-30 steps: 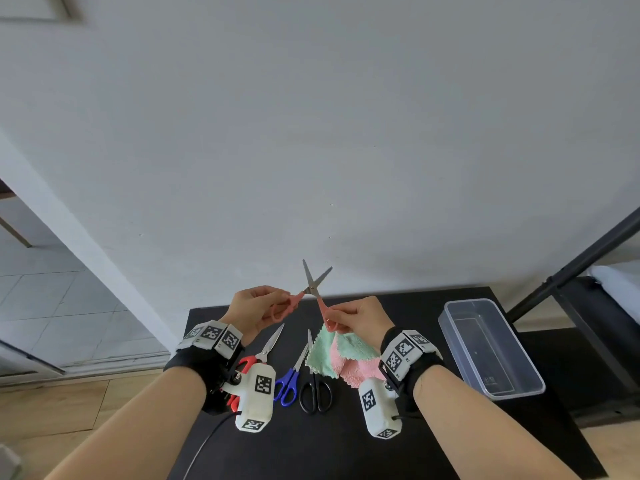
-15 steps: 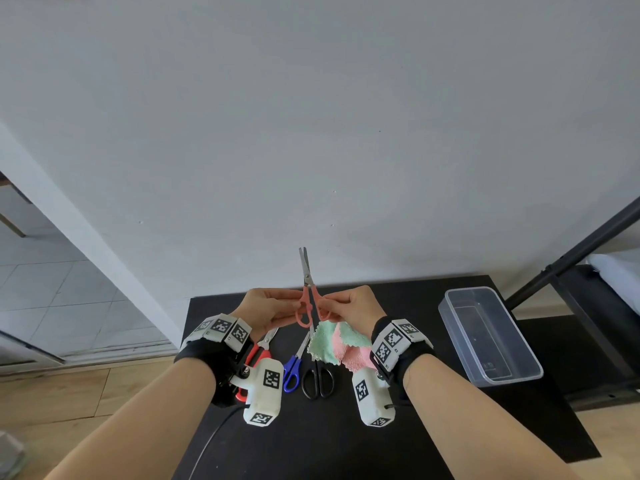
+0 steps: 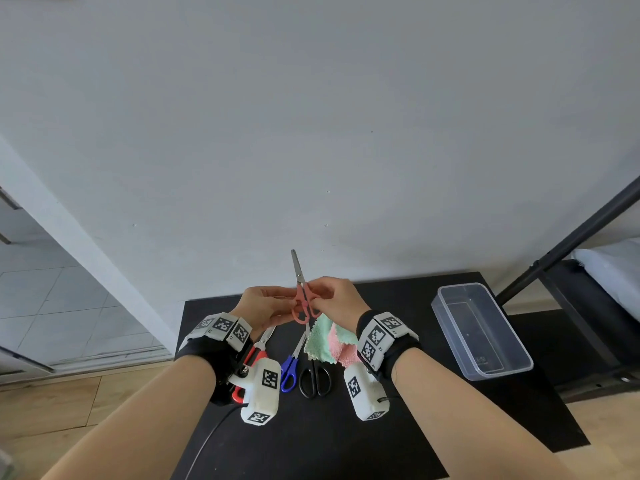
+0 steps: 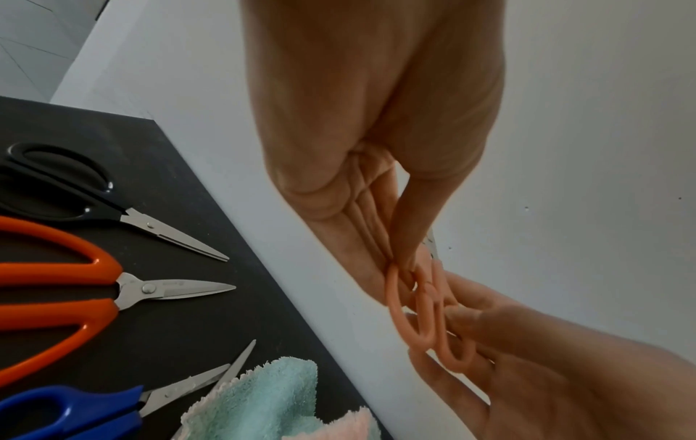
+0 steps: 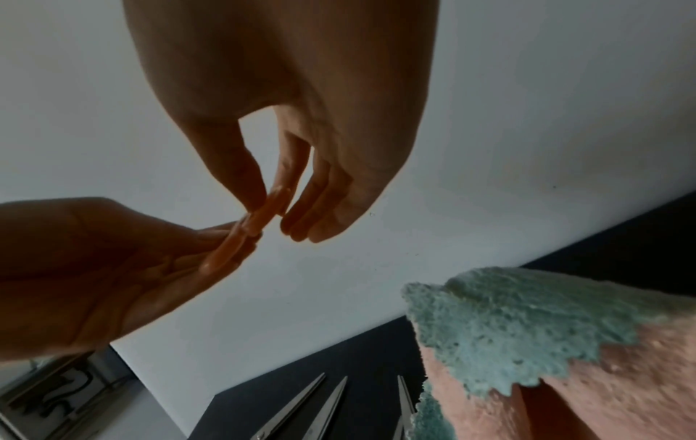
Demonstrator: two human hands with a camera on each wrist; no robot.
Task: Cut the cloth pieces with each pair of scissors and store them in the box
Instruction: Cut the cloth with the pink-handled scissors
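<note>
Two hands meet above the black counter [image 3: 450,427], both on one pair of pink-handled scissors [image 3: 302,299]. The left hand [image 3: 265,308] has its fingers curled in, with thumb and fingertips pinching the left handle loop; the left wrist view shows that pinch closely. The right hand [image 3: 334,299] pinches the right side of the handles between thumb and forefinger, its other fingers loosely extended below, as the right wrist view shows. The blades are closed and point up and away, over the far edge of the counter against the grey wall [image 3: 311,133].

Three more pairs of scissors lie on the counter just below the held pair: orange-handled scissors [image 3: 254,355] on the left, blue-handled scissors [image 3: 289,370] in the middle, black-handled scissors [image 3: 314,379] on the right. The left wrist device covers most of the orange handles in the head view. Just right of the black-handled scissors lies a small heap of cloth pieces [image 3: 329,344] in mint and pink; how many pieces make up the heap cannot be told, since they overlap and the right wrist hides their right side. The pile touches the black pair's blades.

One clear plastic box [image 3: 512,362] stands well to the right of the cloth pieces, open-topped, with nothing visible inside. In the right wrist view the pink handles are dim and backlit.
</note>
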